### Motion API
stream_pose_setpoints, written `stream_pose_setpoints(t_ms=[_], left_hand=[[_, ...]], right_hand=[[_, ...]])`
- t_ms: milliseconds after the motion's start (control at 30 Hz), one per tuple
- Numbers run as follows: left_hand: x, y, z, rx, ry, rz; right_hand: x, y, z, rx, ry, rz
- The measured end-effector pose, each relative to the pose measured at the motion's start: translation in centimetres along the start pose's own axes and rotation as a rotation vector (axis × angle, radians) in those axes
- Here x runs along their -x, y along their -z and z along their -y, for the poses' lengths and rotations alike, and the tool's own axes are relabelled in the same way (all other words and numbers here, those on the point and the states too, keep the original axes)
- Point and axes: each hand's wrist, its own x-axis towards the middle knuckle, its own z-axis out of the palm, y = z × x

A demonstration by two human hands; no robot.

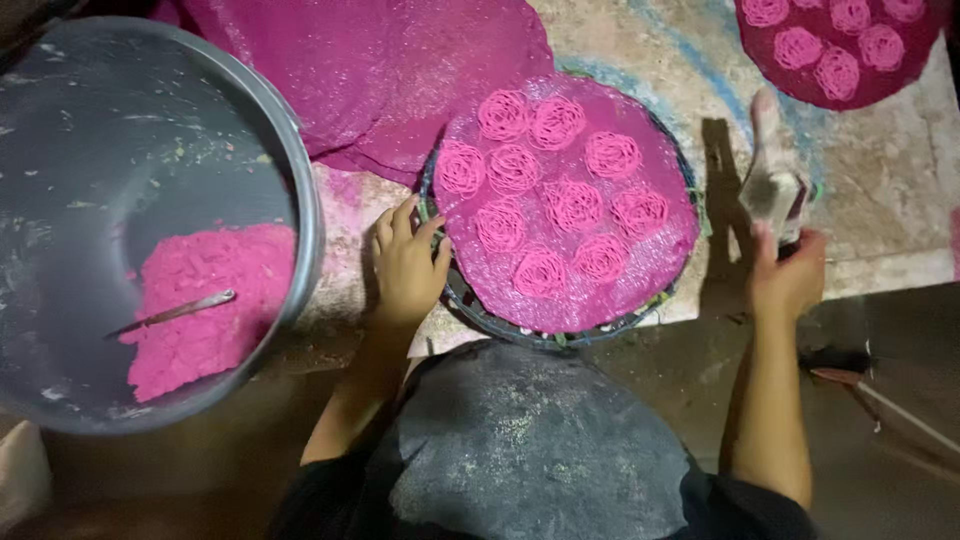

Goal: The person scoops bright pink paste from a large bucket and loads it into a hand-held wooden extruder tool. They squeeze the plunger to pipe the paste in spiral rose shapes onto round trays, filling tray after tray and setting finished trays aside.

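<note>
Nearest the lens: the person's lap (540,440), dark cloth dusted with pale flour.

Left hand (408,265): fingers curled over the left rim of the round tray (480,315), gripping its edge. The tray sits just beyond the lap, covered with a pink cloth (660,190) carrying ten pink noodle coils (558,123) in rough rows.

Right hand (790,275): closed around the lower end of a press (775,180), a pale, dough-smeared tool held upright to the right of the tray, clear of it. It throws a dark shadow on the floor between tool and tray.

Left of frame: large grey basin (300,160), a heap of pink dough (205,305) at its bottom, a metal spoon (175,312) lying on the heap.

Behind the tray: a stack of bare pink cloths (370,60), partly under the tray's far edge.

Top right: a second tray (900,75), darker pink, with more coils, well apart from the hands.
</note>
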Motion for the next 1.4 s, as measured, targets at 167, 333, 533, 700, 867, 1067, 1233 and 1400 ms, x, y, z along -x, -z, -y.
stream_pose_setpoints(t_ms=[167,333,533,700,867,1067,1233,1400], left_hand=[[0.3,-1.7,-1.2,-0.111,0.005,-0.098],[-1.1,-2.8,-0.7,-0.103,0.119,-0.087],[-1.2,-2.9,-0.4,-0.169,0.225,-0.025],[-1.6,-3.8,-0.4,-0.205,0.221,-0.015],[-2.3,-4.4,-0.6,-0.097,0.329,-0.009],[-1.5,-4.5,-1.9,-0.128,0.287,-0.144],[-2.1,-4.5,-2.7,-0.033,0.322,-0.161],[-2.3,-3.9,-2.9,0.311,0.642,0.028]], right_hand=[[2.8,-0.3,-2.1,0.298,-0.05,0.015],[2.5,0.7,0.7,0.282,0.01,-0.044],[-1.8,-1.1,8.1,-0.327,0.284,0.024],[-6.8,-3.7,13.7,-0.31,0.347,0.238],[-9.3,-4.3,17.3,-0.091,0.375,0.348],[-10.4,-5.3,18.0,-0.196,0.193,0.445],[-11.4,-6.5,16.8,-0.388,0.186,0.465],[-10.9,-6.5,15.9,-0.356,0.18,0.5]])
